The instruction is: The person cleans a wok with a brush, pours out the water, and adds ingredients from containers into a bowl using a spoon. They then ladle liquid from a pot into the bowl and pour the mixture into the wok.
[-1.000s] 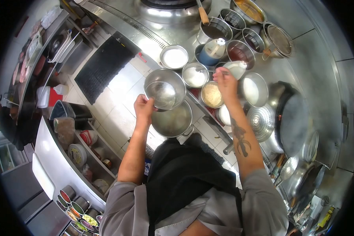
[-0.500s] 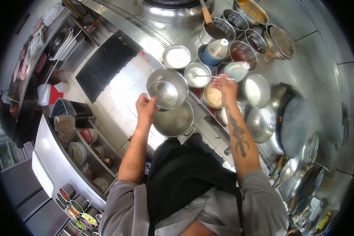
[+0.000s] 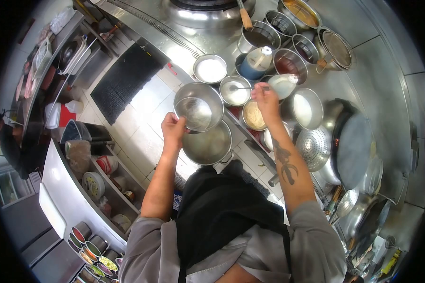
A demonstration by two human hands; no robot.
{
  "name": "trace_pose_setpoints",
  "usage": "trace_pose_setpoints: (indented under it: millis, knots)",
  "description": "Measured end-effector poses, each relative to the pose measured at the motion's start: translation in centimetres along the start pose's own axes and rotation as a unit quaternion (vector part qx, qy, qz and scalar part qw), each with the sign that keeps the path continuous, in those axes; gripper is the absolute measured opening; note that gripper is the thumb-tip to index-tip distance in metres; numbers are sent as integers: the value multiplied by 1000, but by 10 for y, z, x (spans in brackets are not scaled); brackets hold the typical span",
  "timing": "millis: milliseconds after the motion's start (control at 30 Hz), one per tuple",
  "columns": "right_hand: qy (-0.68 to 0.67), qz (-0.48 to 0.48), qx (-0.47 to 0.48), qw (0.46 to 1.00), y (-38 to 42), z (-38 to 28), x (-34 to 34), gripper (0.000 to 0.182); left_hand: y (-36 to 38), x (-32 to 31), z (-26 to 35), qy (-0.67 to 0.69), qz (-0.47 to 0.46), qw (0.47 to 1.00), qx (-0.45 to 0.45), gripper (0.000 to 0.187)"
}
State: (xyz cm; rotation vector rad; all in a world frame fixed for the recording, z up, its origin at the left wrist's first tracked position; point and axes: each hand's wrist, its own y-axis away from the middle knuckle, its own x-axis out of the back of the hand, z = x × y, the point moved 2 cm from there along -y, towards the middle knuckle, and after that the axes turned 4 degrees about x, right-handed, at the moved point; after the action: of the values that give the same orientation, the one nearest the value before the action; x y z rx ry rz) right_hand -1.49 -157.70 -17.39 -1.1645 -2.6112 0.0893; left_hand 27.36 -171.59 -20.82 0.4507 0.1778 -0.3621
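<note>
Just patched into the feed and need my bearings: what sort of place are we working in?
Most likely a commercial restaurant kitchen. A steel counter is crowded with open steel seasoning pots, a wok sits beside a perforated strainer, and there is a burner ring at the top.

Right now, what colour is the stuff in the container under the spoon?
White, in the steel container under the spoon; head view.

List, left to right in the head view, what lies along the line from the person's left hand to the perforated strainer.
Left hand → steel bowl it holds → right hand with spoon → white-filled container → perforated strainer.
</note>
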Motion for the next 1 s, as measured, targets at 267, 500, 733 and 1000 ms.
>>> trace_pose_setpoints:
  millis: [267,500,733,1000]
  knots:
    - [-134,35,-106,985,11,9,-3,20,0,2,-4,1,-3,1000,-5,23]
    - [-232,100,-156,955,15,8,31,20,1,2,-2,-8,-4,1000,-12,22]
    - [0,41,0,999,7,-36,19,24,1,0,-3,0,2,1000,-1,23]
    - [-18,-3,5,1000,3,6,-10,24,3,1,-4,-6,0,1000,6,23]
